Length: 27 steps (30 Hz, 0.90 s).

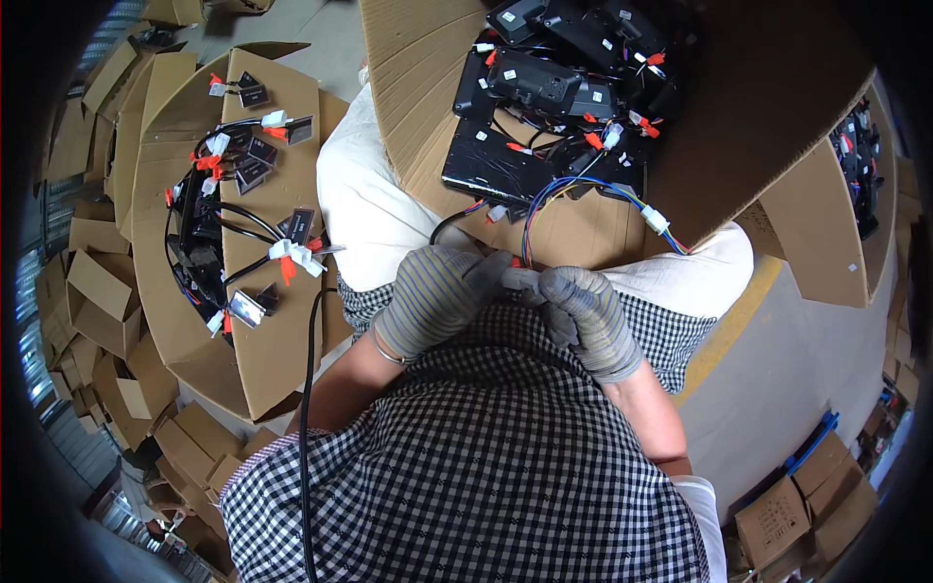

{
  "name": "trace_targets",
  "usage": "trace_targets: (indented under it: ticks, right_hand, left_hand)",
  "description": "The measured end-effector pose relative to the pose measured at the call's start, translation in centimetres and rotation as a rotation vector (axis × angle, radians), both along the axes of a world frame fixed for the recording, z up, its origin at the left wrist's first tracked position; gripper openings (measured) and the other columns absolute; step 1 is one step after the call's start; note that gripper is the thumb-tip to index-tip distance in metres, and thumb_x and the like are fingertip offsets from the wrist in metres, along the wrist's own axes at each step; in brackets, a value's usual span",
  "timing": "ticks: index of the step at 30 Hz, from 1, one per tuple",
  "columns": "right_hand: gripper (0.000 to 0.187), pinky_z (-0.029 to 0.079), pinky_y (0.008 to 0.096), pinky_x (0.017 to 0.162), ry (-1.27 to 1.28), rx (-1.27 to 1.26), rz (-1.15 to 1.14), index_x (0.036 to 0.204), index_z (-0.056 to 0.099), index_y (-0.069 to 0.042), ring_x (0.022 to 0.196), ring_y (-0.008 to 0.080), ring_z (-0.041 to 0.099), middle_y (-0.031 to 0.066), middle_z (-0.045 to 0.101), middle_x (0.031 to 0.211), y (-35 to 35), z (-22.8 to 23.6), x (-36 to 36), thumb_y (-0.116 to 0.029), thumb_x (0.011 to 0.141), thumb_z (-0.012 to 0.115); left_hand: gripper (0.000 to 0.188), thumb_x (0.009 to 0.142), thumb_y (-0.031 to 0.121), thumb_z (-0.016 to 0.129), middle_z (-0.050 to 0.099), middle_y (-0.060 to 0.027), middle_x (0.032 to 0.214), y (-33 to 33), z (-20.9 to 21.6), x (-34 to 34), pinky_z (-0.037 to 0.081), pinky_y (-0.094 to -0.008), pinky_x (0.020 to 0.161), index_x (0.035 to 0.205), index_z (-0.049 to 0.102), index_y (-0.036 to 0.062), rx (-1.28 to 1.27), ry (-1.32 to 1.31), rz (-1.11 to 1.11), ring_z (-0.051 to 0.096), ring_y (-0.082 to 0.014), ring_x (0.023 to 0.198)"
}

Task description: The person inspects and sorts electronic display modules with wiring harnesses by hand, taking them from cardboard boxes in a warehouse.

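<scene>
My left hand (432,296) and my right hand (593,321), both in grey striped gloves, meet above my lap. Their fingers are closed round a small red-and-white wire connector (515,262), which the gloves partly hide. Coloured wires (528,219) run up from it and bend over to the right, to a white plug (655,220). Just beyond my hands an open cardboard box (428,107) is tilted toward me. Inside lie several black plastic device housings (530,83) with red and white plugs on their leads.
On the left, an opened carton (277,360) carries black cables with white and red connectors and small dark labelled pieces (253,95). Another box (812,238) at the right holds black devices. Empty cartons (102,287) pile up at far left. A black cable (309,418) hangs beside my left arm.
</scene>
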State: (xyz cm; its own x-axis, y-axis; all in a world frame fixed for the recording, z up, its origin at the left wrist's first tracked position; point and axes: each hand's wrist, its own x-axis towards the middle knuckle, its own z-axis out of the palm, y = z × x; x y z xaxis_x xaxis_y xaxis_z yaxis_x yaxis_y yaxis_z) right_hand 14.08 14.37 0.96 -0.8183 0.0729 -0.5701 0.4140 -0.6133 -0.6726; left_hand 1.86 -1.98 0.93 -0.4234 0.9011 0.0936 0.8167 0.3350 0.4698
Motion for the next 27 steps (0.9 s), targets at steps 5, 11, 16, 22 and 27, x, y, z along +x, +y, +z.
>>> trace_targets:
  ticks: [5, 11, 16, 22, 27]
  right_hand:
    - [0.032, 0.028, 0.0159, 0.039, -0.082, -0.104, 0.102, 0.088, 0.063, 0.002, 0.044, 0.0009, 0.04, -0.0016, 0.056, 0.066, 0.2, 0.0, 0.7, -0.029, 0.09, 0.056]
    - [0.03, 0.034, 0.0187, 0.048, 0.087, -0.039, 0.217, 0.087, 0.064, 0.0, 0.051, 0.0034, 0.044, -0.0009, 0.056, 0.067, 0.3, -1.1, 0.5, -0.029, 0.09, 0.057]
    - [0.029, 0.044, 0.0241, 0.067, 0.177, 0.147, 0.581, 0.08, 0.067, -0.002, 0.067, 0.009, 0.052, 0.0002, 0.059, 0.069, 1.1, -0.9, 0.0, -0.029, 0.088, 0.061]
    - [0.026, 0.047, 0.0256, 0.065, 0.399, 0.354, 0.63, 0.076, 0.065, -0.001, 0.066, 0.0104, 0.054, -0.0002, 0.062, 0.071, 0.6, -1.2, -0.2, -0.024, 0.087, 0.061]
    - [0.026, 0.046, 0.0244, 0.078, 0.358, 0.087, 0.443, 0.076, 0.064, 0.0, 0.074, 0.0102, 0.056, 0.0065, 0.066, 0.083, 0.5, -3.1, 1.8, -0.023, 0.089, 0.058]
  left_hand:
    - [0.028, 0.08, 0.021, 0.059, 0.058, -0.0036, 0.066, -1.0, -0.9, 0.5, 0.045, -0.0339, 0.047, 0.106, 0.06, 0.0098, -0.088, 0.056, -0.021, 0.06, -0.0223, 0.057]
    - [0.025, 0.08, 0.021, 0.058, 0.061, -0.0041, 0.075, -1.2, -1.5, -0.4, 0.048, -0.035, 0.058, 0.102, 0.063, 0.01, -0.019, -0.126, -0.131, 0.061, -0.0225, 0.071]
    - [0.028, 0.086, 0.025, 0.057, 0.064, -0.0154, 0.098, 1.0, -6.3, -6.2, 0.048, -0.0381, 0.079, 0.107, 0.061, 0.0069, 0.221, -0.464, 0.497, 0.061, -0.031, 0.093]
    - [0.051, 0.08, 0.03, 0.066, 0.063, -0.0182, 0.101, 4.3, -13.9, -10.8, 0.048, -0.0365, 0.08, 0.12, 0.05, 0.0027, -0.386, -0.419, 0.671, 0.061, -0.0324, 0.093]
    - [0.039, 0.079, 0.021, 0.066, 0.064, -0.0111, 0.094, 3.4, -10.7, -8.6, 0.048, -0.0317, 0.078, 0.11, 0.055, -0.0007, -0.178, -1.023, 0.665, 0.062, -0.0186, 0.082]
